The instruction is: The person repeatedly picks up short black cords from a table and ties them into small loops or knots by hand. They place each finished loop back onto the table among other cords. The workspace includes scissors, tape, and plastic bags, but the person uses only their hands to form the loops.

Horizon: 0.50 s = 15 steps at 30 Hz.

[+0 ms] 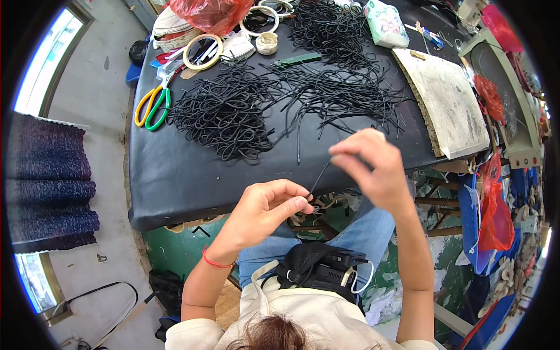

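Fingers [300, 202] of the left hand [262, 213] are pinched shut on the low end of a thin black cord [319, 175]. Up at the other end, the right hand [373, 169] pinches the same cord with its fingertips closed on it. The cord runs slanted between the two hands, low on the left and high on the right. It hangs in the air just in front of the near edge of the black table [175, 175], above the person's knees in blue jeans [367, 233]. A red band [214, 262] goes round the left wrist.

On the table, past the hands, lies a big messy pile of black cords [227, 111] just like the one being held. More loose cords [338, 87] spread out to the right of it. Scissors with yellow and green handles [153, 106] lie at the left edge of the table, near the pile. Behind them sit rolls of tape [203, 51] and a red plastic bag [210, 13]. A dirty white board [446, 99] rests on the right side of the table, well apart from the scissors.
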Each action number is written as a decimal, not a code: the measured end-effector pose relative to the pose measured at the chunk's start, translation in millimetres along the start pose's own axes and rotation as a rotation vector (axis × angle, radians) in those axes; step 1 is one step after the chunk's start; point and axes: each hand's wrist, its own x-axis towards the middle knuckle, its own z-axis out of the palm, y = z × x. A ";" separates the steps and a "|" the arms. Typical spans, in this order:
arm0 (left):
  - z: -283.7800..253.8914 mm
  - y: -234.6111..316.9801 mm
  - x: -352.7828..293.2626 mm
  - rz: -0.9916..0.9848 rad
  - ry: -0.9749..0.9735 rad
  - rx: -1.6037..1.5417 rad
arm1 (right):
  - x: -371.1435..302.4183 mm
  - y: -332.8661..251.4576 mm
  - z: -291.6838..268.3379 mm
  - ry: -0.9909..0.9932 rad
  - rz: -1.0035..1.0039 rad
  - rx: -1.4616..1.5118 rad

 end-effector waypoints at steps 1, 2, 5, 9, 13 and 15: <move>2.9 -0.3 0.7 -0.017 -0.023 -0.143 | 2.3 3.4 -1.8 0.081 0.075 0.059; 6.2 -0.6 2.1 -0.035 -0.045 -0.286 | 2.2 2.6 1.6 0.162 0.097 0.013; 20.1 -4.0 15.1 -0.052 0.140 -0.554 | 0.3 -8.9 24.8 0.325 0.074 -0.156; 22.7 -18.5 29.9 0.014 0.239 -0.763 | -11.4 -18.1 45.4 0.176 -0.039 -0.171; 26.4 -26.8 35.3 0.093 0.298 -0.729 | -17.4 -15.4 46.9 0.084 -0.037 -0.212; 27.0 -26.1 35.1 0.090 0.310 -0.711 | -17.2 -14.0 46.9 0.083 -0.051 -0.194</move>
